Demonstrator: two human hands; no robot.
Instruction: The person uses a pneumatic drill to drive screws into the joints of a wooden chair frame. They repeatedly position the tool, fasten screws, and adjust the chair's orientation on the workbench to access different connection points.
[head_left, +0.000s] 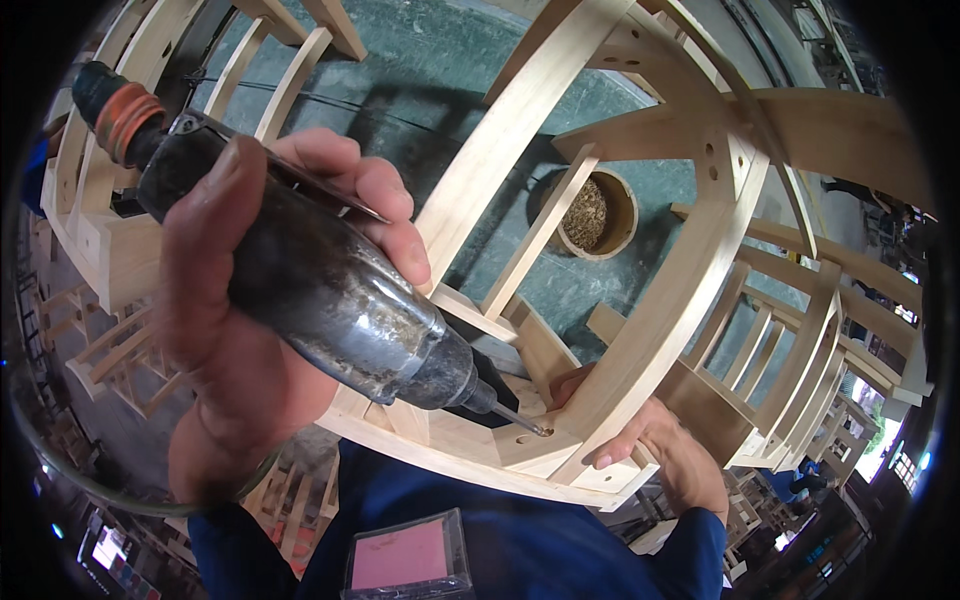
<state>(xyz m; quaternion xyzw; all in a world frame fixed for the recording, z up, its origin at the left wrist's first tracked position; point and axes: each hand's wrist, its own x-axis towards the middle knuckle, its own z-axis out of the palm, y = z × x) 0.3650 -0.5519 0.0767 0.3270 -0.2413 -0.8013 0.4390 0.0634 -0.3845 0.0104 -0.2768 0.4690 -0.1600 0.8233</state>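
Note:
My left hand (230, 330) is wrapped round a dark, worn air screwdriver (340, 285) with an orange-banded rear end, one finger lying along its lever. The slim bit points down to the right. Its tip meets a small brass-coloured screw head (546, 432) at a hole in the corner block of a pale wooden chair frame (660, 330). Close by, my right hand (665, 450) grips this corner from the right, thumb on the near side and fingers partly hidden behind the rail. How deep the screw sits cannot be made out.
Inside the frame's outline, a round tub (622, 215) of small screws stands on the green surface (400, 85). More wooden frames stand at the left (120, 250) and right (800, 350). A hose (110, 492) curves along the lower left.

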